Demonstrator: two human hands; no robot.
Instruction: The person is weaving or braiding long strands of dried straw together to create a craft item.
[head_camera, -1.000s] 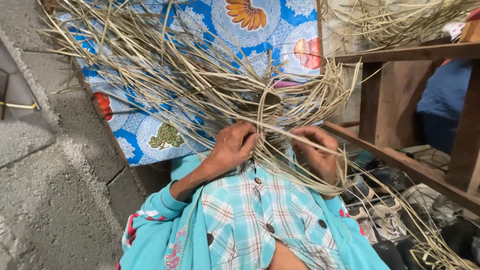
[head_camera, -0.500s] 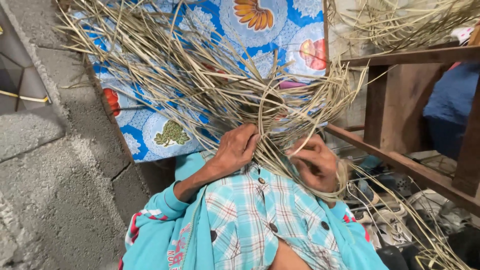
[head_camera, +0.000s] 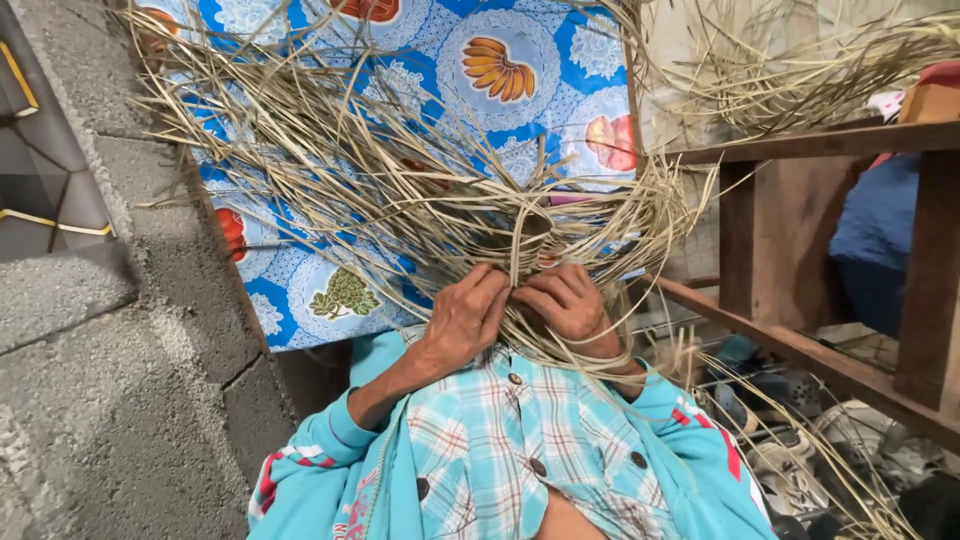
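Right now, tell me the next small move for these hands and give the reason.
Probably draw the looped strip snug with the right hand while the left hand pins the woven strips. Both hands meet at the weave's near edge, and the loop stands slack just above them.

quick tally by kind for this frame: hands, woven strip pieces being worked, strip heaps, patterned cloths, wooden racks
Hands: 2, left hand and right hand, both gripping the strips
Half-woven strip piece: 1
Separate strip heap on the rack: 1
Blue flowered cloth: 1
Wooden rack: 1
Total: 6
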